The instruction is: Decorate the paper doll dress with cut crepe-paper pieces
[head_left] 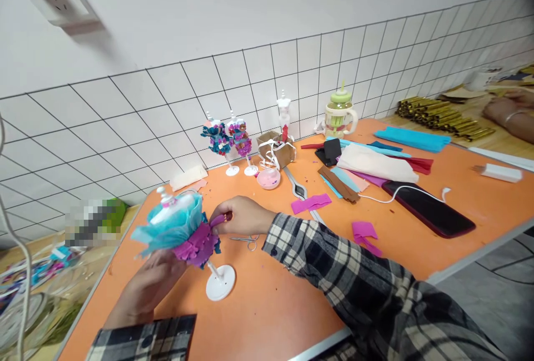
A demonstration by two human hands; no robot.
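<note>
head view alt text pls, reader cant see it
The left hand holds a small mannequin in turquoise and magenta frills over an orange table; the right hand pinches a magenta strip at its skirt. Scissors lie nearby.

Scissors (pixel 246 240) beside bare orange table (pixel 271 305)

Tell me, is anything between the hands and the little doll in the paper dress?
Nothing visible. The left hand holds the doll from below, and the right hand pinches a magenta strip at its dress. The scissors lie apart on the orange table.
</note>
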